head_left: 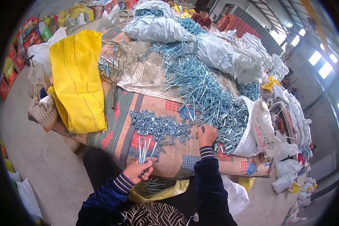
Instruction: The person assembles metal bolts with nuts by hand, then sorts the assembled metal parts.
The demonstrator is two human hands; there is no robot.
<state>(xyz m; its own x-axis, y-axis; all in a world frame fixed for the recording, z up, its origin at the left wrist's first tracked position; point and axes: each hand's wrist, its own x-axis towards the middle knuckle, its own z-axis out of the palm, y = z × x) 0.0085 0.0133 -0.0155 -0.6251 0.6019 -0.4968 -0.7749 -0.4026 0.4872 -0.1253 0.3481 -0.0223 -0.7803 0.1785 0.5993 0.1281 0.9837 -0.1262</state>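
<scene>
My left hand [138, 171] is closed round the lower ends of several long metal bolts [144, 150], which point up and fan apart slightly. My right hand [208, 135] reaches to the table between a heap of small nuts and washers [160, 126] and a heap of short metal sleeves [231, 130]. Its fingers are curled together, and what they grip, if anything, is too small to make out. Beyond it spreads a large pile of long bluish bolts [192, 73]. Below my left hand, an open yellow sack [179, 188] at my lap contains more bolts.
A folded yellow sack [77, 79] lies on the patterned table cover [113, 145] at left, beside a metal bar [113, 95]. White sacks [154, 28] stand behind the bolts, and another white sack [258, 130] borders the sleeves at right. A person [202, 18] is at the far end.
</scene>
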